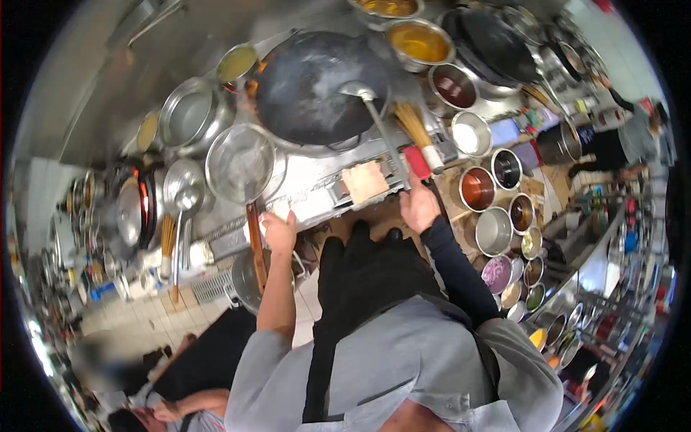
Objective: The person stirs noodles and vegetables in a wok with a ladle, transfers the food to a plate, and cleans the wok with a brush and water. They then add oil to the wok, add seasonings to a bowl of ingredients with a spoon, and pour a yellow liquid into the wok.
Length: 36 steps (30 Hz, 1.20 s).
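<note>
My right hand (pixel 419 207) is closed around the handle end of a metal ladle (pixel 358 89). The ladle's bowl rests inside a large dark wok (pixel 309 90), which steams over a flame. My left hand (pixel 279 232) is at the stove's front edge, thumb and fingers apart, close to a white cloth (pixel 306 207). Just beside that hand runs the wooden handle of a round mesh strainer (pixel 241 164). A folded pinkish cloth (pixel 365 182) lies on the stove edge between my hands. A bamboo wok brush (pixel 412 129) lies near the ladle handle.
Right of the wok stand a pot of yellow liquid (pixel 419 43) and several seasoning pots, one with red sauce (pixel 477 189). A metal pot (pixel 188 111) and perforated skimmer (pixel 180 180) are at left. A second wok (pixel 497 47) is at upper right. Other people are at both sides.
</note>
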Motion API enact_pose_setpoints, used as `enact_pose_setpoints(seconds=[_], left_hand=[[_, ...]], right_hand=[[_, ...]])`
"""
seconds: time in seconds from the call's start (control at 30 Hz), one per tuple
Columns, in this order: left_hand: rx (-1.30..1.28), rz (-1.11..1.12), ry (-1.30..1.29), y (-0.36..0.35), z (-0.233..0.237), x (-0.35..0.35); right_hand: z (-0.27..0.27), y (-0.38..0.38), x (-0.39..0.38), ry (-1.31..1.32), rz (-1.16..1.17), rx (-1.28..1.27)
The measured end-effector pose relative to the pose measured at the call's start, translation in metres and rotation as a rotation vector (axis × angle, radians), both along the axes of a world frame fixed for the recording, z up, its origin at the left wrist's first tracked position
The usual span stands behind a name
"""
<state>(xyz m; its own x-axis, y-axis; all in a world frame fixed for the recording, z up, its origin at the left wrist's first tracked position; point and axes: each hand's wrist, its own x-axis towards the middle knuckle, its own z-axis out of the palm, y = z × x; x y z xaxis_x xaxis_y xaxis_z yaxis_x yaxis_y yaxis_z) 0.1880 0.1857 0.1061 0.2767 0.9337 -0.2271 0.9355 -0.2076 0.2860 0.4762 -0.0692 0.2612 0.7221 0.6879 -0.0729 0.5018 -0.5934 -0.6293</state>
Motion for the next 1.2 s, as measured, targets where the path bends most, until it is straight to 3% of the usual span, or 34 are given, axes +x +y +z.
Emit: enact_pose_setpoints(seconds=[0.07, 0.1, 0.13, 0.2, 0.23, 0.27, 0.33, 0.4, 0.43, 0.47, 0.57, 0.6, 0.63, 0.77, 0.87, 0.93, 1.0, 1.07, 1.17, 1.2], left_hand=[[-0.112, -0.033, 0.046, 0.001, 0.041, 0.005], [-0.071, -0.089, 0.019, 0.013, 0.013, -0.01], [-0.201, -0.034, 0.016, 0.006, 0.059, -0.001], [-0.003, 0.061, -0.009, 0.017, 0.021, -0.013], [0.047, -0.031, 0.046, -0.016, 0.092, 0.019], [0.088, -0.024, 0.003, -0.011, 0.073, 0.021], [0.139, -0.468, -0.055, -0.018, 0.045, 0.039], [-0.454, -0.69, -0.055, -0.048, 0.042, 0.084], [-0.652, -0.797, -0.03, -0.088, 0.069, 0.108], [-0.852, -0.888, 0.004, -0.129, 0.098, 0.133], [-0.65, -1.353, 0.075, -0.191, 0.072, 0.182], [-0.676, -1.365, 0.092, -0.22, 0.077, 0.195], [-0.703, -1.374, 0.11, -0.252, 0.085, 0.208], [-0.69, -1.471, 0.097, -0.326, 0.068, 0.229], [-0.732, -1.534, 0.083, -0.38, 0.067, 0.229], [-0.872, -1.486, 0.159, -0.408, 0.056, 0.224], [-1.068, -1.438, 0.256, -0.453, 0.094, 0.218], [-1.209, -1.454, 0.3, -0.513, 0.12, 0.217], [-1.322, -1.589, 0.245, -0.61, 0.126, 0.218], [-1.341, -1.632, 0.188, -0.646, 0.119, 0.217]], right_hand=[[-0.011, 0.003, 0.007, 0.146, -0.055, 0.059], [-0.038, 0.008, 0.011, 0.195, -0.01, 0.288], [-0.057, 0.009, 0.02, 0.206, 0.011, 0.517], [-0.02, 0.001, 0.03, 1.004, -0.208, 0.67], [0.0, -0.004, 0.036, 1.325, -0.428, 0.728], [0.002, -0.016, 0.039, 1.494, -0.379, 0.964], [0.004, -0.06, 0.042, 1.849, -0.172, 1.3], [0.009, -0.116, 0.029, 1.596, -0.042, 1.375], [-0.009, -0.146, 0.018, 1.509, -0.06, 1.389], [0.012, -0.187, 0.001, 1.379, -0.077, 1.328], [0.038, -0.281, -0.037, 1.13, -0.341, 1.252], [0.05, -0.31, -0.05, 1.085, -0.491, 1.226], [0.077, -0.336, -0.062, 0.887, -0.763, 1.016], [0.087, -0.436, -0.136, 0.843, -1.09, 1.272], [0.093, -0.494, -0.209, 0.711, -1.405, 1.249], [0.105, -0.519, -0.254, 0.597, -1.624, 1.079], [0.108, -0.541, -0.298, 0.536, -1.79, 0.96], [0.083, -0.566, -0.342, 0.347, -1.871, 0.584], [0.118, -0.587, -0.356, 0.146, -1.704, 0.012], [0.121, -0.595, -0.359, 0.135, -1.678, -0.051]])
